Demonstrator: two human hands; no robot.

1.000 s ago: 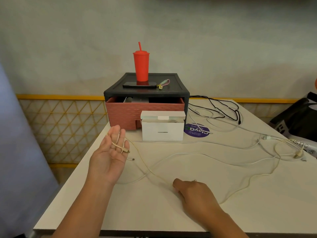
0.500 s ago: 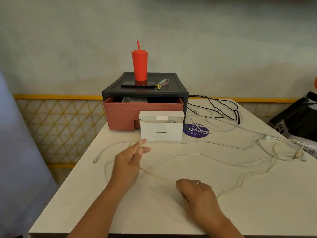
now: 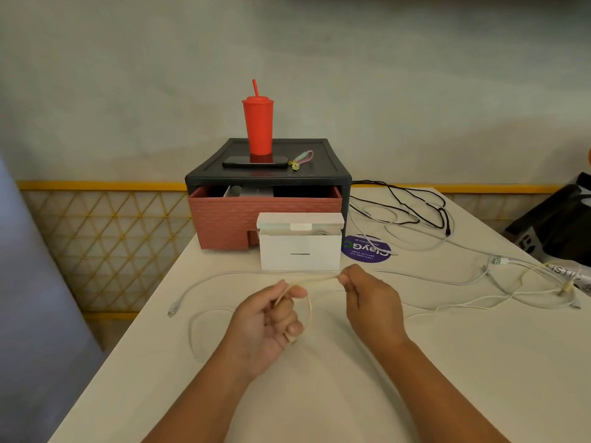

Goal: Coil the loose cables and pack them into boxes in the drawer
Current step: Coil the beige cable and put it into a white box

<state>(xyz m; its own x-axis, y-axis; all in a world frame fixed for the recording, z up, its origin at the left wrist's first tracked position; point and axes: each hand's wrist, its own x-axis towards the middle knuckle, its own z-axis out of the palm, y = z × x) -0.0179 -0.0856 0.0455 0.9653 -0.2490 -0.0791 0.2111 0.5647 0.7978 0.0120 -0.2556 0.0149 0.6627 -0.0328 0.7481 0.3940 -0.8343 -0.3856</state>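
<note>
head-worn view, facing forward-down (close over table)

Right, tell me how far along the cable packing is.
Done: the drawer is open and a white box stands open before it; its contents are unclear. In hand: the left hand holds a loop of the cream cable while the right hand pinches it taut. Left: white cables and a black cable lie loose on the table.

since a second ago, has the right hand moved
Yes. The right hand moved away from the person, up toward the white box, and now pinches the cream cable.
</note>
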